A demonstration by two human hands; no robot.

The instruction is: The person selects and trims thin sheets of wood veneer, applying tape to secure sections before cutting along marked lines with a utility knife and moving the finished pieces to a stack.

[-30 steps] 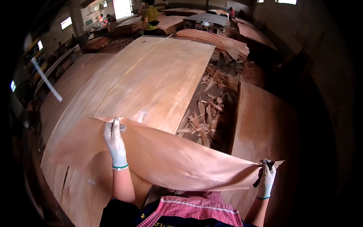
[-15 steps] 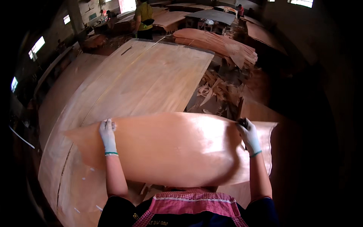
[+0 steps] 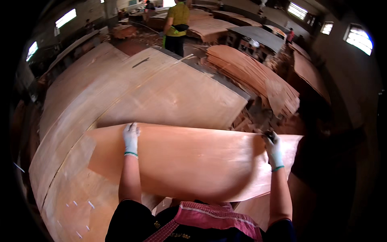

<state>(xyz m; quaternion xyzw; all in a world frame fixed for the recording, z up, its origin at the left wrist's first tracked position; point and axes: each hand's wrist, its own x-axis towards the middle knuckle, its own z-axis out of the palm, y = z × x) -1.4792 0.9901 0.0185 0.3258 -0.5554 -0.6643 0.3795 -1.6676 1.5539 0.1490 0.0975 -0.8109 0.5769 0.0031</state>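
Observation:
A thin, reddish-tan wood veneer sheet (image 3: pixel 197 161) spans the space in front of my body, curving down toward my apron. At its upper edge, toward the left end, my left hand (image 3: pixel 131 139) in a white glove with a green cuff is closed on the sheet. My right hand (image 3: pixel 274 151), gloved the same way, grips that edge near the right end. Something dark shows at the right fingertips; its kind cannot be made out. Beneath and beyond the sheet lies a broad, pale wood panel (image 3: pixel 173 88) with a long seam along its left part.
Small white strips (image 3: pixel 91 205) lie on the panel at lower left. Past its far right corner are veneer scraps (image 3: pixel 260 117) and a pile of reddish veneer sheets (image 3: pixel 250 72). A person in a yellow-green top (image 3: pixel 178 20) stands beyond the panel's far edge.
The view has swung to the right. The veneer's upper edge, bowed upward before, now runs straighter between my hands. Both hands keep their hold.

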